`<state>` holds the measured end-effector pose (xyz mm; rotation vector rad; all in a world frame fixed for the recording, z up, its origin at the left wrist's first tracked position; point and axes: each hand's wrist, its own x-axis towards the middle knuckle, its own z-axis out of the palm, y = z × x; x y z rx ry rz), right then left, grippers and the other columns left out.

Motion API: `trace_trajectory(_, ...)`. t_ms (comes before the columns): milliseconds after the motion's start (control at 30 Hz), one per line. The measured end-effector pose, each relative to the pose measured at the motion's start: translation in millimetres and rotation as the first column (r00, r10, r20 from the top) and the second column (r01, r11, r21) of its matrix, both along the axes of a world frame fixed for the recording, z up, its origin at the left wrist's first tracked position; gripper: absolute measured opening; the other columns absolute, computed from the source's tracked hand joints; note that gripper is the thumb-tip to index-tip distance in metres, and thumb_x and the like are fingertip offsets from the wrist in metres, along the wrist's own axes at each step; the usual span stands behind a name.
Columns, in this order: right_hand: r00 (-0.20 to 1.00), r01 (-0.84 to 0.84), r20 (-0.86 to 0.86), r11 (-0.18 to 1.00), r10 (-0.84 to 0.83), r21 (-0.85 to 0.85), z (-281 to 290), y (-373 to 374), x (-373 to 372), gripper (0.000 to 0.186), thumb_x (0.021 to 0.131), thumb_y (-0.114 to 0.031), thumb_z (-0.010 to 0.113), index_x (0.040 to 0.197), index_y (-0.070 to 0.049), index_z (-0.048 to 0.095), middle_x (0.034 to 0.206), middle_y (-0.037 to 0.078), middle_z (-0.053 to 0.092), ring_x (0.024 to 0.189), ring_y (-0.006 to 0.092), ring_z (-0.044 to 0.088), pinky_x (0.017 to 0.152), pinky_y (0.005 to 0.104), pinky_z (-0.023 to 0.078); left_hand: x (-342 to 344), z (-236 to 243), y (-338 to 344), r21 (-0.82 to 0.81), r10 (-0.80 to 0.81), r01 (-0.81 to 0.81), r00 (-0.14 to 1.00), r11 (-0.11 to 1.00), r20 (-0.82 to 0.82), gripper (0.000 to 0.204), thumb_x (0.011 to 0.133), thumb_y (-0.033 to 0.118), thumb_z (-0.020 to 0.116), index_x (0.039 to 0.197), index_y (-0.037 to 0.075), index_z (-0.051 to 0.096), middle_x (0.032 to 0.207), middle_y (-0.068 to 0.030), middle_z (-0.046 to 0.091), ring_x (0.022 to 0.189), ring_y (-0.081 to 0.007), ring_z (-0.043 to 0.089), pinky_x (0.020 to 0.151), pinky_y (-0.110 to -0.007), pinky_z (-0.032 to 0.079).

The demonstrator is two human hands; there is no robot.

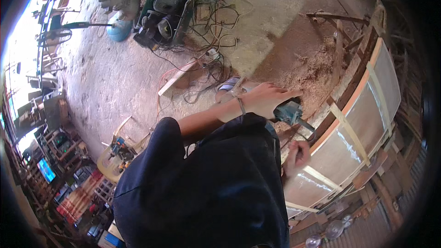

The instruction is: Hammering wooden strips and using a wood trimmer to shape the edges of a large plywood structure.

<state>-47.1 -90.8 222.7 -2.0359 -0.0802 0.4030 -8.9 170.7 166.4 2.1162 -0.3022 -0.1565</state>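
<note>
My left hand (268,101), with a band on the wrist, reaches over a teal-green power tool (289,112) and grips its body. A dark cylindrical part (306,125) sticks out of the tool toward the edge of a long wooden panel (363,124). Pale battens (349,133) cross the panel, and whitish streaks mark its face. Close to the panel's near edge, my right hand (298,157) has its fingers curled in. What it holds, if anything, is hidden. The tool's exact kind cannot be made out.
Wood shavings (312,71) cover the floor beyond the tool. A green crate (183,14) of power tools stands at the far left, with tangled cords (220,36) beside it. A wooden strip (179,77) and a yellow chair (110,163) are on my left. Timber (356,73) runs behind the panel.
</note>
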Motion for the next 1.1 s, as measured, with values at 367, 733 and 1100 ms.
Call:
trace_trajectory(367, 0.855, 0.045, -0.480, 0.952, -0.194, -0.304, -39, -91, 83, 0.075, 0.073, -0.026, 0.086, 0.130, 0.001, 0.045, 0.115, 0.010, 0.060, 0.092, 0.0208, 0.061, 0.078, 0.0295, 0.050, 162, 88, -124, -0.130, -0.377, 0.454, 0.841, 0.881, 0.388, 0.082, 0.056, 0.036, 0.080, 0.130, 0.017, 0.051, 0.109, -0.0123, 0.064, 0.105, -0.0316, 0.060, 0.093, -0.045, 0.044)
trace_trajectory(733, 0.679, 0.679, -0.405, 0.733, -0.613, 0.028, -69, -153, 129, 0.074, 0.073, -0.024, 0.086, 0.130, 0.001, 0.045, 0.116, 0.010, 0.061, 0.094, 0.0208, 0.061, 0.080, 0.0302, 0.051, 293, 163, -285, -0.337, -0.832, 0.888, 0.427, 0.312, 0.353, 0.072, 0.071, 0.038, 0.080, 0.130, 0.008, 0.054, 0.127, -0.0162, 0.055, 0.122, -0.0332, 0.051, 0.106, -0.042, 0.034)
trace_trajectory(1100, 0.371, 0.928, -0.390, 0.324, -0.843, 0.184, -74, -110, 251, 0.074, 0.073, -0.022, 0.086, 0.130, 0.002, 0.045, 0.116, 0.011, 0.062, 0.096, 0.0208, 0.062, 0.082, 0.0309, 0.051, 441, 121, -323, -0.295, -0.891, 0.955, 0.169, 0.042, 0.422, 0.041, 0.083, 0.021, 0.063, 0.121, 0.005, 0.064, 0.116, -0.0140, 0.064, 0.098, -0.0309, 0.067, 0.084, -0.039, 0.055)
